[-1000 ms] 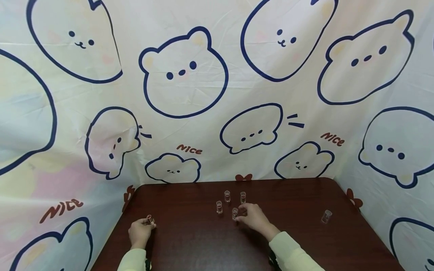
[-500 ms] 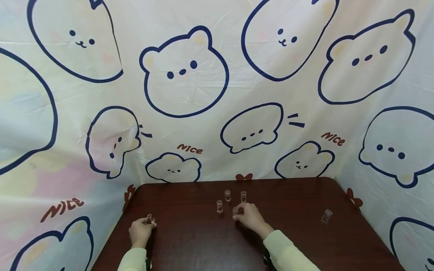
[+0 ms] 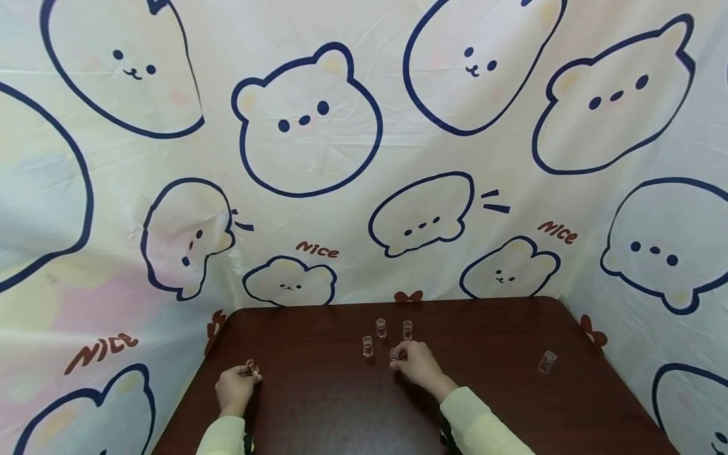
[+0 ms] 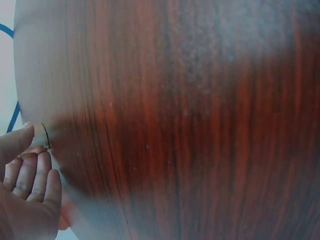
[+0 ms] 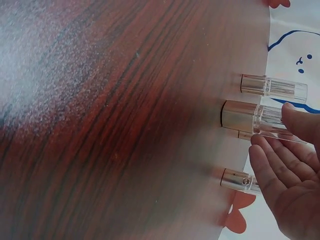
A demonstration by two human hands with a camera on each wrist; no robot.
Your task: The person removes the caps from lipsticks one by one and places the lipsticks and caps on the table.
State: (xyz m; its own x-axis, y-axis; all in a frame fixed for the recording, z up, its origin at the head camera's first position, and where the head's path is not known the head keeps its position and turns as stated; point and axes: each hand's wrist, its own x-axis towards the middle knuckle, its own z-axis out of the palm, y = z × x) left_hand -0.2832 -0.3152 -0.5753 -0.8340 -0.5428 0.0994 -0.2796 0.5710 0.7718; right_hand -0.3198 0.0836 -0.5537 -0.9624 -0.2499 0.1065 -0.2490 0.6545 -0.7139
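Note:
My right hand pinches a small clear tube between thumb and fingers. In the right wrist view this tube stands upright on the tabletop, with a stepped, two-part shape, and the fingers are at its upper part. My left hand holds another small clear tube, tilted, by its side at the table's left. In the left wrist view, thumb and fingertips cover much of that tube. Close to the right hand stand three similar tubes: a left one, a back one and a right one.
One more clear tube stands apart at the right of the dark brown wooden table. A pale cloth printed with blue-outlined bear faces hangs right behind the table and along both sides.
My right hand has shifted slightly left, and its fingers have come together on the front tube. The left hand stays where it was with its tube.

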